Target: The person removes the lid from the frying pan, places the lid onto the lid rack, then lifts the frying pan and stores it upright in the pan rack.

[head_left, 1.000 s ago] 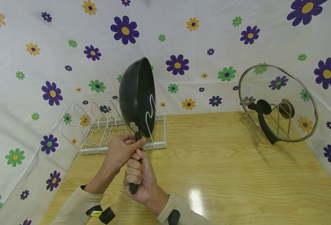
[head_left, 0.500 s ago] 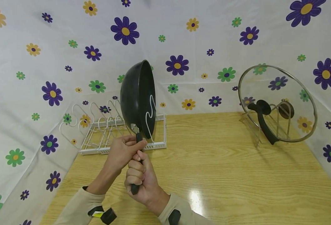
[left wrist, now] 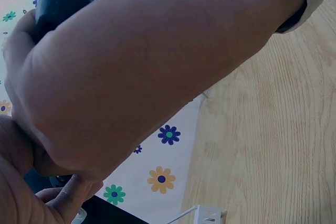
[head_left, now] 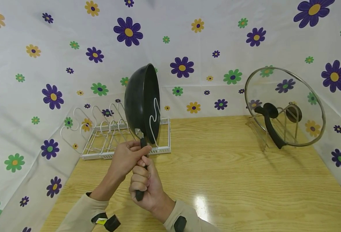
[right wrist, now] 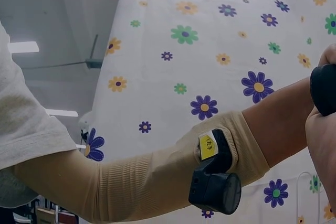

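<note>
A black wok (head_left: 135, 98) stands on its side at the right end of a white wire rack (head_left: 165, 149), its open face turned right and a rack loop in front of it. My left hand (head_left: 126, 158) pinches the black handle near its metal bracket, thumb along the top. Close below, my right hand (head_left: 145, 180) grips the handle with curled fingers. The butt of the handle (head_left: 139, 195) sticks out under that fist. In the left wrist view the handle end (left wrist: 60, 6) shows past the right hand. The right wrist view catches the handle end (right wrist: 324, 90) at its edge.
Several wavy wire dividers (head_left: 80, 119) fill the rack's left part. At right, a glass lid (head_left: 322, 129) with a black knob leans in a small wire stand (head_left: 264, 141), and a black curved-handled utensil (head_left: 271, 129) is there too. Flowered cloth (head_left: 205, 38) hangs behind the wooden table (head_left: 231, 180).
The wok has sunk slightly and shifted a touch to the right, both hands moving with it. Over the last half second it barely moves, and the grips stay the same.
</note>
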The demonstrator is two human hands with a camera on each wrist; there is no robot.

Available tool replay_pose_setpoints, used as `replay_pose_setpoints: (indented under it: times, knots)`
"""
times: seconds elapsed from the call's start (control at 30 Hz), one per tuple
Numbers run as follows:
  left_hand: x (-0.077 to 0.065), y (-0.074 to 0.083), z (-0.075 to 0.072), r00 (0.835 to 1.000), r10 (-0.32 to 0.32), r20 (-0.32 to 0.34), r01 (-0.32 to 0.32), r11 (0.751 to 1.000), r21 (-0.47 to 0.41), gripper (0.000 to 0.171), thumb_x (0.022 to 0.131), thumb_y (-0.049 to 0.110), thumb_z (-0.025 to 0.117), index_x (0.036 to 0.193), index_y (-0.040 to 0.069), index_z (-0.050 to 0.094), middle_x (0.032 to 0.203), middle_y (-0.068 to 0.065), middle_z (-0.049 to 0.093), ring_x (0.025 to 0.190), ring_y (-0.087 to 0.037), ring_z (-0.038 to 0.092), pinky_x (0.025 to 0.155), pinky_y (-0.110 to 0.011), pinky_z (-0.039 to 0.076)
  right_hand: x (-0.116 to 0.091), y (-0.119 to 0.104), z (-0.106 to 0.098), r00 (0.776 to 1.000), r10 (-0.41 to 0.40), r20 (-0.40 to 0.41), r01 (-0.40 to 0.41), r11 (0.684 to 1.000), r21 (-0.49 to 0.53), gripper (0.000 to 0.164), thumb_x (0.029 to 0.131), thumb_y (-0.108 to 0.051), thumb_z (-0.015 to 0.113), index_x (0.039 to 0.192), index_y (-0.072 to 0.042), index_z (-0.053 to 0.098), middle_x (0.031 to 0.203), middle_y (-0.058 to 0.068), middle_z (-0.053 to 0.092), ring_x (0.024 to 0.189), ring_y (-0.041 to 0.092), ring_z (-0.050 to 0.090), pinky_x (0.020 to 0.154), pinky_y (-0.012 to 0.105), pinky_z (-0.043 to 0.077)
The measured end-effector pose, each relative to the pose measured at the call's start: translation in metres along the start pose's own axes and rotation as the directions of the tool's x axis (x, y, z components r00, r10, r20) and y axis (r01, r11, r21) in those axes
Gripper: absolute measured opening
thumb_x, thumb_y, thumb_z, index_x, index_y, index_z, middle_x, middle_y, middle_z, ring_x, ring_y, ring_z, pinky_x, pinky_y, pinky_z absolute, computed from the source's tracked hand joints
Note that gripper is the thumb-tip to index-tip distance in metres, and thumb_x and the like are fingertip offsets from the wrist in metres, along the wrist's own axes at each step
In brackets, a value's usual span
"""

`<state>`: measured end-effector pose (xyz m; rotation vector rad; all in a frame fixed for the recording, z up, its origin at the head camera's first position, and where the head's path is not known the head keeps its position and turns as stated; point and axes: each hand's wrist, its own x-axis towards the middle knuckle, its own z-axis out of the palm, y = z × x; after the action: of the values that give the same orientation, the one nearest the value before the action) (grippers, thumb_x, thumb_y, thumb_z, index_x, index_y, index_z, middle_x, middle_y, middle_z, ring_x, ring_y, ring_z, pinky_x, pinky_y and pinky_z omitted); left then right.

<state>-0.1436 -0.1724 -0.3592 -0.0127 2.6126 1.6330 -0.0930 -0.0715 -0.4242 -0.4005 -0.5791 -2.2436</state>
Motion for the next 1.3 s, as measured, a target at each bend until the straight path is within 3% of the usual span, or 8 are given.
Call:
replay_pose_setpoints:
  times: [0.4,0.77,1.3]
  knots:
    - [-0.0012,-0.0023,0.0029,1.000,0.008,0.011,-0.008,1.000,-0.029,0.031,0.091,0.024,0.077,0.103,-0.004,0.070,0.071,-0.002,0.071,0.060,-0.013,0.063,0.058,-0.026,0.052,-0.0020,-0.0023,-0.0034,1.000,0.001,0.000,-0.001,1.000,-0.001,0.033,0.109,-0.028,0.048,0.081,-0.014,0.058,0.059,-0.011,0.030,0.046,-0.001,0.024,0.047,0.012,0.023]
    - [-0.0002,-0.0058,0.0046,1.000,0.002,0.011,-0.002,0.999,-0.038,0.034,0.092,0.023,0.075,0.112,-0.005,0.070,0.085,-0.010,0.076,0.068,-0.016,0.068,0.063,-0.027,0.055,-0.0040,-0.0035,-0.0051,1.000,0.005,-0.002,-0.005,1.000,0.020,0.033,0.110,-0.028,0.048,0.082,-0.013,0.058,0.059,-0.011,0.030,0.046,0.000,0.024,0.047,0.012,0.023]
    - [-0.0005,-0.0098,0.0071,1.000,-0.013,0.003,0.013,0.998,-0.066,0.034,0.091,0.021,0.076,0.112,-0.005,0.070,0.081,-0.008,0.076,0.062,-0.013,0.066,0.060,-0.025,0.055,-0.0056,-0.0053,-0.0096,1.000,0.011,-0.020,-0.011,1.000,0.004,0.032,0.109,-0.027,0.051,0.081,-0.013,0.058,0.059,-0.011,0.030,0.046,0.000,0.025,0.047,0.012,0.023]
